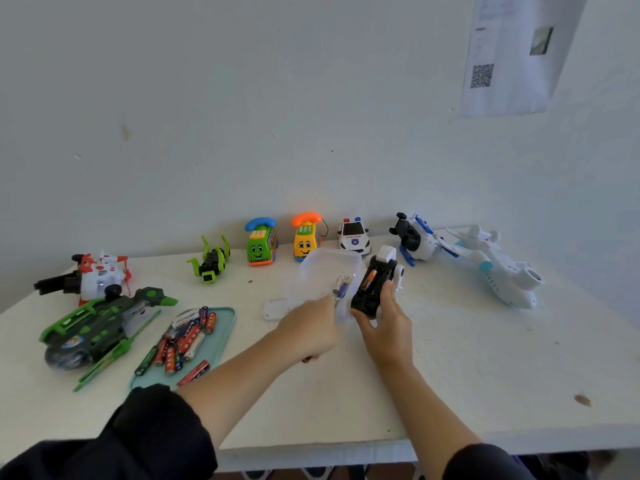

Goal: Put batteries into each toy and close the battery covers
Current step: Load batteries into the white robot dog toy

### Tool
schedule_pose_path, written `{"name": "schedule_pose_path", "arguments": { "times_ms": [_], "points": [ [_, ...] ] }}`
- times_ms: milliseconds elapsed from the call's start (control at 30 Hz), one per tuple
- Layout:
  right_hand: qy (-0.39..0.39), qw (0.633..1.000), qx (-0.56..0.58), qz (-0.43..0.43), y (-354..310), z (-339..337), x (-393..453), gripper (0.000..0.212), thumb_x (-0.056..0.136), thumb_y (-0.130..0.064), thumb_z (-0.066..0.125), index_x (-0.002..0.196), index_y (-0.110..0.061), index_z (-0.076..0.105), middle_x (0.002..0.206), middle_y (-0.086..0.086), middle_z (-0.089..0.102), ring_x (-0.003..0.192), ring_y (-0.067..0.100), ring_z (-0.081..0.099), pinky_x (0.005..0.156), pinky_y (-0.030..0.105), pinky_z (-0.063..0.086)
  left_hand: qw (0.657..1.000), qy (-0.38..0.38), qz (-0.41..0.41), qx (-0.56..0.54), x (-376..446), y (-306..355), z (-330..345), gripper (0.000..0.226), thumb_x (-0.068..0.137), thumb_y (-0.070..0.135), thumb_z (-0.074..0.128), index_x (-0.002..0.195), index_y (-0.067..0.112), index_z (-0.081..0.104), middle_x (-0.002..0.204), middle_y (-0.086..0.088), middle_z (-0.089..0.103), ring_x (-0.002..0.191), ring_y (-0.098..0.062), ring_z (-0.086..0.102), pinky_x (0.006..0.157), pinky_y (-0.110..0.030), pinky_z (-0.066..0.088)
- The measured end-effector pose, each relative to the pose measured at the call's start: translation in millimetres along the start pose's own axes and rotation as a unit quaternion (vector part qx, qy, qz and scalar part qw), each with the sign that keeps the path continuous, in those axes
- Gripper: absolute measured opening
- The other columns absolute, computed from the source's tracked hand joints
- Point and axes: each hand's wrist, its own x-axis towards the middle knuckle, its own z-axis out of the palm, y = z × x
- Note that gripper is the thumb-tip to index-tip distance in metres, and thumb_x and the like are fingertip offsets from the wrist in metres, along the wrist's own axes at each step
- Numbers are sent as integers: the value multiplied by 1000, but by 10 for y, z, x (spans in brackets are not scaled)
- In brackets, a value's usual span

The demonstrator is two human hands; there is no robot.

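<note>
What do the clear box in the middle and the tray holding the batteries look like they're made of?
Clear box: probably thin plastic, glossy and see-through, since the tabletop and the tools inside show through its walls. Tray: looks like matte teal plastic or silicone, with an even colour and rounded rim; which one is unclear.

Along the back of the bench, from left to right, two phone toys, a police car, a robot toy and an airplane toy are lined up; a clear box (screwdrivers inside) is set before them, with an upturned car just to its right; a battery tray is placed at front left, a helicopter toy further left.
</note>
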Motion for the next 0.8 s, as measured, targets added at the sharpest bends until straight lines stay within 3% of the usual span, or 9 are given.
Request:
{"name": "schedule_pose_path", "arguments": {
  "times_ms": [100,167,233,333,400,500,633,800],
  "points": [
    [12,1000,0,-15,-14,5,-2,79,82,-14,73,145,-2,27,142,16,44,116,30,55,82,9,30,986,136,27,-88,191,75,-63,8,92,15,42,84,14,43,75,-4,52,65,-23,53,57,-34,46],
    [18,999,-5,-37,-19,21,-9,80,79,-12,75,143,0,30,138,18,49,110,31,59,83,13,34,971,168,44,-162,291,180,-72,11,89,20,56,83,15,49,71,3,50,69,-18,51,61,-31,46],
    [13,998,-8,-56,1,38,-15,80,73,-7,80,139,5,37,123,19,61,98,32,65,81,17,40,972,152,48,-173,386,269,-25,20,84,28,66,82,15,51,73,4,51,71,-16,52,62,-27,42],
    [15,998,-7,-68,42,44,-17,81,67,-3,82,135,9,40,105,18,67,86,32,67,76,19,43,977,142,33,-154,494,314,53,20,81,26,67,78,16,50,76,0,55,73,-20,56,66,-32,48],
    [19,997,-7,-69,43,41,-5,80,71,-8,81,138,6,39,112,20,65,90,35,65,78,26,44,976,126,19,-177,532,291,23,14,84,22,65,81,15,54,71,-2,56,67,-21,58,57,-30,49],
    [19,997,-15,-75,74,73,-6,81,73,-13,81,139,3,38,113,19,65,93,35,64,79,32,47,966,85,-21,-242,553,245,-90,6,84,16,61,81,11,59,60,-9,57,46,-20,51,39,-19,34],
    [33,998,-1,-56,91,86,2,80,80,-22,75,145,-5,31,136,17,52,110,32,59,91,39,49,933,123,-92,-327,622,73,-166,13,79,17,60,72,8,54,63,-12,56,42,-22,47,43,-21,32],
    [45,997,24,-57,52,73,-17,78,79,-19,75,144,-6,33,126,13,59,109,27,60,85,26,44,942,146,-138,-267,668,-194,-144,16,85,21,57,79,7,57,60,-10,56,45,-21,51,42,-21,35]
  ]
}}
